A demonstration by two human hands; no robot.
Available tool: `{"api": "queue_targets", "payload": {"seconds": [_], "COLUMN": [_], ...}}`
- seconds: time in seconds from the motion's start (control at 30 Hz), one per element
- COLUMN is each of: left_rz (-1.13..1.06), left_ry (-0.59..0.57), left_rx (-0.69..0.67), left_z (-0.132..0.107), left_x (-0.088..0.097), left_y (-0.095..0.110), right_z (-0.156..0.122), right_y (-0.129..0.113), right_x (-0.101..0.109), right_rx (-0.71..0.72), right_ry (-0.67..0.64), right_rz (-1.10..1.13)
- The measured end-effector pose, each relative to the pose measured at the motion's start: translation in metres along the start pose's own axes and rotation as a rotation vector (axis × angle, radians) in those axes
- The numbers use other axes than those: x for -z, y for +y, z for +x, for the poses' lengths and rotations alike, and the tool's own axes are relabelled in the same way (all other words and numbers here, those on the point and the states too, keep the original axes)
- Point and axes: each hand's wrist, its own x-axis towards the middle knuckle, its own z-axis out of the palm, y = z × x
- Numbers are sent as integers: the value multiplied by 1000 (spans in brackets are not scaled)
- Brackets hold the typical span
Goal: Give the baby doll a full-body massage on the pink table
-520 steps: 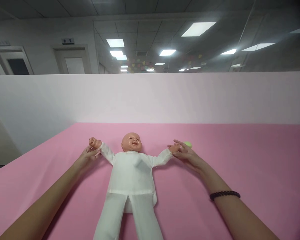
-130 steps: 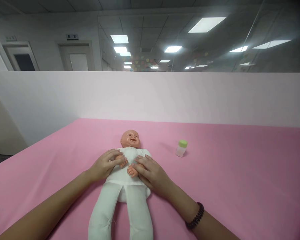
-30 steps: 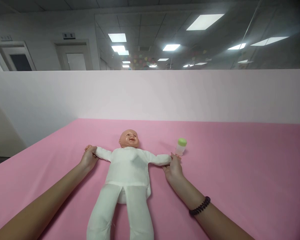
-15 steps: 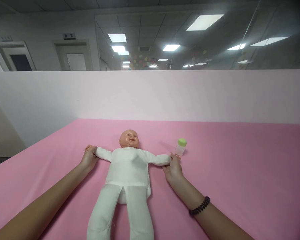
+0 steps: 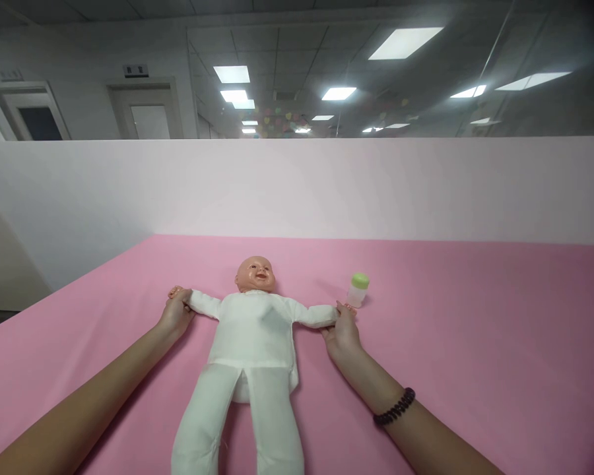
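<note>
While left hand [image 5: 177, 316] and right hand [image 5: 344, 336] grip the doll [image 5: 255, 333] by both wrists | bottle [image 5: 358, 290] just off right hand's 1 o'clock | sloppy tug could knock it imo

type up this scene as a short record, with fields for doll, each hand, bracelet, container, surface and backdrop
doll: lying face up, white outfit, arms spread, feet out of frame
left hand: closed around the end of one doll arm
right hand: holding the end of the other
bracelet: black, coiled, on the person's right arm
container: green cap, pale body, beyond the right hand; contact with doll unclear
surface: pink
backdrop: low white wall
</note>
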Motion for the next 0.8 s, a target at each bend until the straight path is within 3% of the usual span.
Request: {"api": "queue_targets", "payload": {"seconds": [0.37, 0.53, 0.63, 0.73, 0.8], "left_rz": [13, 104, 209, 344, 385], "left_ry": [3, -38, -186, -441, -509], "left_rx": [44, 128, 189, 248, 274], "left_z": [10, 30, 44, 53, 54], "left_x": [8, 22, 39, 57, 62], "left_y": [-1, 16, 32, 42, 44], "right_z": [0, 14, 25, 36, 43], "right_y": [-7, -38, -64, -83, -87], "right_x": [-1, 3, 16, 33, 43], "right_rx": [-38, -129, -204, -234, -237], "right_ry": [3, -55, -219, -456, -573], "right_rz": [-16, -91, -177, -330, -398]}}
